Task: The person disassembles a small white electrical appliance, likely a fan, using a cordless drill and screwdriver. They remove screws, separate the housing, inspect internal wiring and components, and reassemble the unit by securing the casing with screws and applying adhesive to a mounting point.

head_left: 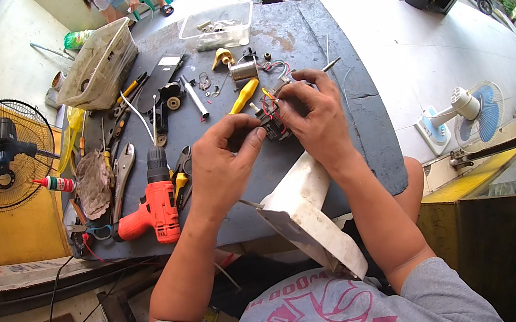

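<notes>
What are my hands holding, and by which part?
Your left hand pinches the black part at its left edge; your right hand is at the wires, grip unclear.

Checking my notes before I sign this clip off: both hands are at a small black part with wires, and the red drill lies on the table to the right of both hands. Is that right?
Not quite: the red drill lies on the table to the left of both hands, left hand and right hand, as the head view shows. They are at the small black part with wires.

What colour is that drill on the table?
The drill is orange-red and black; the head view shows it best.
</notes>
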A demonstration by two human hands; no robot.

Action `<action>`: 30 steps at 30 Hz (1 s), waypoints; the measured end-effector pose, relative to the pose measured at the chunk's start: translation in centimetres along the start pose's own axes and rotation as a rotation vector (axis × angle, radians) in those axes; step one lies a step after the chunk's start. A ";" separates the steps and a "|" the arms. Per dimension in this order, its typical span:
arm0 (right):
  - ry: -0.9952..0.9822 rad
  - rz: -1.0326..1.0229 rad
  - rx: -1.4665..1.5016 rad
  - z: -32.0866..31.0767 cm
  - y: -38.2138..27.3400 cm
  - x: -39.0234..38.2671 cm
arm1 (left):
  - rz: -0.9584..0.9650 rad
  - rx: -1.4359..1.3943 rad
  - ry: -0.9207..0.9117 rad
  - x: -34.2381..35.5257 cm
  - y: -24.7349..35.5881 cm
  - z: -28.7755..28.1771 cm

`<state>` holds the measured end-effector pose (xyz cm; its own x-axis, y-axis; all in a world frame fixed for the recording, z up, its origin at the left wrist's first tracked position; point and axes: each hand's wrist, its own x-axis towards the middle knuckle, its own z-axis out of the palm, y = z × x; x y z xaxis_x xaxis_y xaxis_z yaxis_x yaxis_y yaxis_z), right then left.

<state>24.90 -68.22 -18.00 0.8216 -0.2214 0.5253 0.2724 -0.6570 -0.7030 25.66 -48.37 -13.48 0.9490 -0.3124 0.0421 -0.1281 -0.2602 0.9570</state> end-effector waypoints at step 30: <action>-0.024 -0.007 -0.193 0.6 -0.3 -0.4 | 0.451 -0.067 0.049 3.5 -2.3 1.3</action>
<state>24.76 -67.44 -18.30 0.8322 -0.2011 0.5167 0.1786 -0.7850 -0.5932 28.91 -50.06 -15.87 0.8156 -0.3369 0.4704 -0.5139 -0.0482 0.8565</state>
